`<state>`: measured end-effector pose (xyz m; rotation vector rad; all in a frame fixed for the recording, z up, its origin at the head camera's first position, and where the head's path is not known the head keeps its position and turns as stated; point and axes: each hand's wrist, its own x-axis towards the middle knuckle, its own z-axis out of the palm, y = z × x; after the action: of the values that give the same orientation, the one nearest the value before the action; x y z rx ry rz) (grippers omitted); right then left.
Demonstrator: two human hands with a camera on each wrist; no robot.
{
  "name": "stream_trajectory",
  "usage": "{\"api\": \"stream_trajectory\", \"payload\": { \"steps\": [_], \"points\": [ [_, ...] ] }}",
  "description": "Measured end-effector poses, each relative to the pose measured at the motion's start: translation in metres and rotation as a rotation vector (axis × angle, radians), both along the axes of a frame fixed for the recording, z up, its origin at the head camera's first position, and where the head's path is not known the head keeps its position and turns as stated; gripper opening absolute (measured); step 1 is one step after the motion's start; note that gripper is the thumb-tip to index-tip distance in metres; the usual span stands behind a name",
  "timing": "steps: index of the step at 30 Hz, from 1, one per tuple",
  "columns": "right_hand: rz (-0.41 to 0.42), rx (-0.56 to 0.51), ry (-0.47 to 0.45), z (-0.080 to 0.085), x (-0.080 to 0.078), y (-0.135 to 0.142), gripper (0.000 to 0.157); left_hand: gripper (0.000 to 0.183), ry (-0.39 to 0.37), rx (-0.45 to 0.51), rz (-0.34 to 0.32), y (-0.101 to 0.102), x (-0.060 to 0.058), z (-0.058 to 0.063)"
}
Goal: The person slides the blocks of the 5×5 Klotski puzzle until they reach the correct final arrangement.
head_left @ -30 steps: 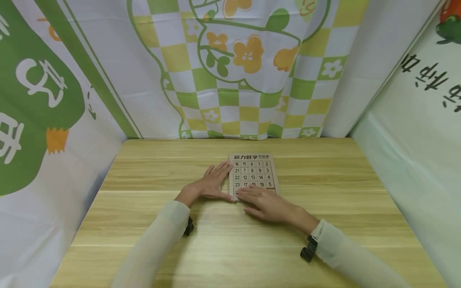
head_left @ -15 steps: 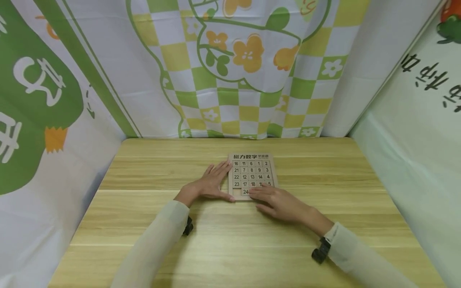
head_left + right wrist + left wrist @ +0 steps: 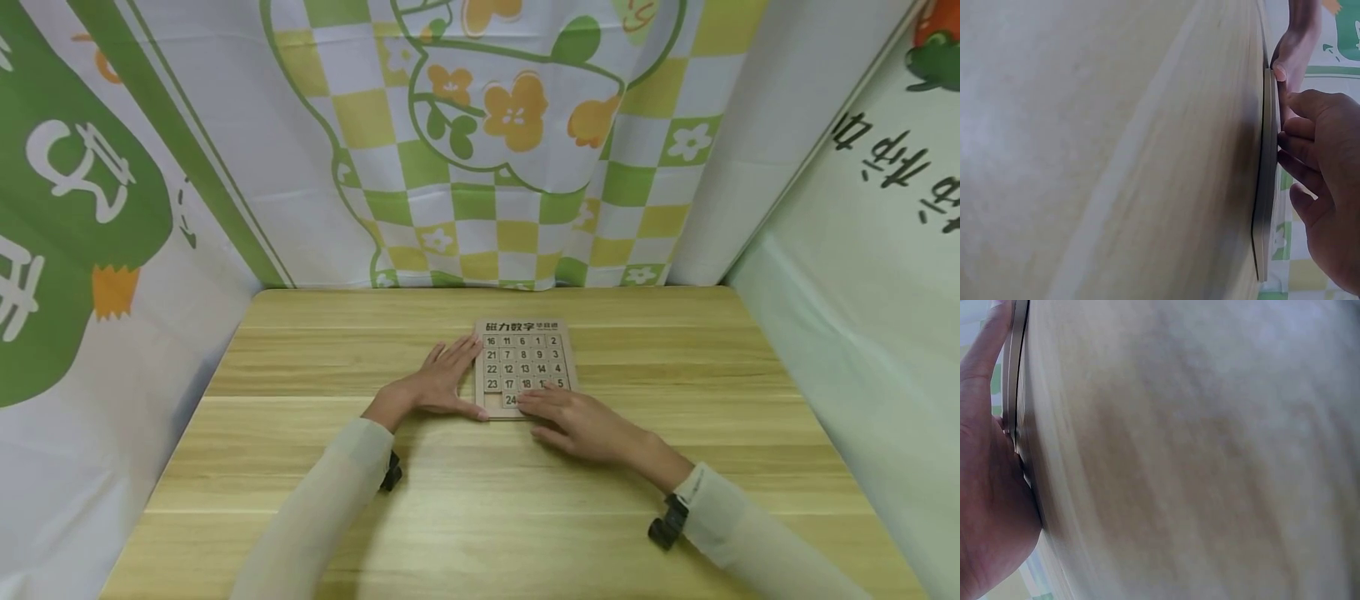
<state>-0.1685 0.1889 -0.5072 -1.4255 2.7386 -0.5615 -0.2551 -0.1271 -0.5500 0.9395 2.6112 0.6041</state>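
A wooden number slide puzzle [image 3: 480, 367] lies flat on the table, its rows of numbered tiles facing up. My left hand [image 3: 438, 386] rests along its left side, fingers spread, thumb at the lower left corner. In the left wrist view, the left hand [image 3: 991, 481] lies against the board's edge [image 3: 1015, 375]. My right hand [image 3: 588, 423] touches the bottom rows with its fingertips and hides several tiles. A vacant slot shows at the bottom left, beside tile 24 [image 3: 511, 400]. In the right wrist view, the right hand's fingertips [image 3: 1285, 140] meet the puzzle's face.
The wooden table [image 3: 300, 333] extends around the puzzle on every side. A patterned cloth [image 3: 517, 208] hangs behind its far edge. Printed sheets [image 3: 847, 275] stand along the left and right sides. A small black device [image 3: 667, 522] is strapped at the right wrist.
Over the last second my right hand moved right along the bottom row, and tile 24 and the vacant slot came into sight. My left hand stayed put. Since half a second ago almost nothing differs.
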Motion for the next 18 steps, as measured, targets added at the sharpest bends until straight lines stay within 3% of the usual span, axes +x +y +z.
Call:
{"api": "stream_trajectory", "payload": {
  "steps": [11, 18],
  "points": [
    [-0.009, -0.010, -0.020, 0.007, -0.002, -0.004, 0.048, 0.139, -0.001, -0.003, -0.006, 0.001, -0.001, -0.004],
    [-0.022, 0.006, -0.011, 0.007, -0.013, -0.008, 0.052, 0.139, 0.002, -0.004, -0.003, 0.000, 0.000, -0.002]
  ]
}}
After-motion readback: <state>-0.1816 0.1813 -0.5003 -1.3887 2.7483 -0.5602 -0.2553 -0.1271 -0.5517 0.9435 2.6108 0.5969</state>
